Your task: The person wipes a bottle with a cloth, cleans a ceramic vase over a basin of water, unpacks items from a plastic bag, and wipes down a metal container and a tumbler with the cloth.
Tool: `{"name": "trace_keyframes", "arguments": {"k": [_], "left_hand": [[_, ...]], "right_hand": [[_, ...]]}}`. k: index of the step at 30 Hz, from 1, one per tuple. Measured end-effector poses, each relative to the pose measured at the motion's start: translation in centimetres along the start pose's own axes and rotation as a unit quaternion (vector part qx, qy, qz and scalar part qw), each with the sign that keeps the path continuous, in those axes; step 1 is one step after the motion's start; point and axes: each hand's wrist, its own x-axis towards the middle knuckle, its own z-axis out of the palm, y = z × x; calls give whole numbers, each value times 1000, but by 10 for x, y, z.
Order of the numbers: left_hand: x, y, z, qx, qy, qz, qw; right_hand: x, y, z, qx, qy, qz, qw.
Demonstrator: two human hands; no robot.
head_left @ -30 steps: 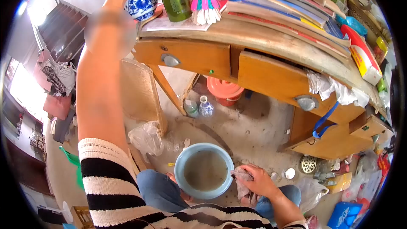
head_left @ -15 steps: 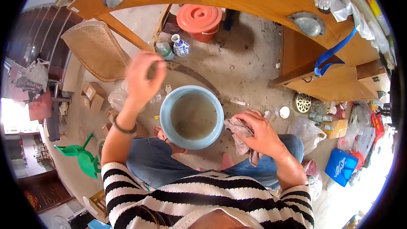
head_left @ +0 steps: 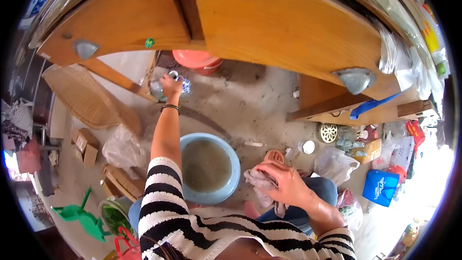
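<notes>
My left hand (head_left: 170, 86) is stretched far forward under the desk, its fingers closed around the neck of a small blue-and-white porcelain vase (head_left: 186, 86). The hand covers part of the vase. A clear bottle (head_left: 158, 90) stands just left of it, partly hidden. My right hand (head_left: 284, 183) grips a crumpled, damp-looking greyish-pink rag (head_left: 262, 181) above my knee. Between my arms, a light blue bucket (head_left: 235, 171) of murky water stands on the floor; my left forearm and sleeve pass close by its left rim.
A wooden desk (head_left: 288, 24) overhangs the far side, with a red lidded bucket (head_left: 199, 60) beneath it. To the left are a woven chair back (head_left: 82, 96), cardboard boxes (head_left: 86, 145) and a green plastic item (head_left: 89, 219). Plastic bags (head_left: 334, 163) and a blue box (head_left: 380, 188) lie right.
My left hand has moved from above the bucket forward to the vase and closed on its neck. My right hand still holds the rag. The view has shifted toward the desk.
</notes>
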Motion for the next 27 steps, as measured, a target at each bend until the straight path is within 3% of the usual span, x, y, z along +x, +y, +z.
{"name": "trace_keyframes", "arguments": {"k": [2, 5, 9, 10, 11, 12, 14, 16, 17, 18, 19, 21, 26, 27], "left_hand": [[4, 5, 6, 26, -3, -11, 1000], [3, -2, 6, 43, -13, 46, 998], [-30, -5, -54, -37, -1, 214, 976], [-37, 2, -81, -78, -3, 229, 970], [-44, 8, -111, -93, -67, 205, 972], [-53, 14, -139, -155, -60, 218, 962], [-65, 15, -174, -228, -65, 216, 947], [-97, 38, -224, -417, -124, 164, 885], [-113, 59, -253, -507, -148, 134, 838], [-133, 75, -284, -513, -143, 112, 839], [-153, 80, -309, -561, -167, 108, 804], [-180, 87, -336, -656, -204, 95, 721], [-235, 91, -350, -676, -181, 95, 708], [-242, 90, -351, -687, -188, 74, 698]], "right_hand": [[1, -1, -2, 2, -11, 19, 1000], [0, 0, -4, 12, -9, 11, 1000], [-5, 0, -8, -20, 44, -13, 999], [-9, -5, -9, 25, 54, 14, 998], [-14, -5, -7, -15, 75, 20, 997], [-18, 0, -5, -5, 102, 3, 995], [-24, 1, -1, 34, 167, 64, 983], [-20, 15, -2, 199, 177, 133, 955], [-21, 14, -5, 358, 165, 160, 905], [-18, 12, -9, 506, 146, 182, 830], [-14, 14, -9, 525, 168, 189, 813], [-11, -11, 2, 502, 198, 53, 840], [23, -99, 48, 289, 348, -182, 873], [38, -99, 67, 118, 421, -257, 862]]}}
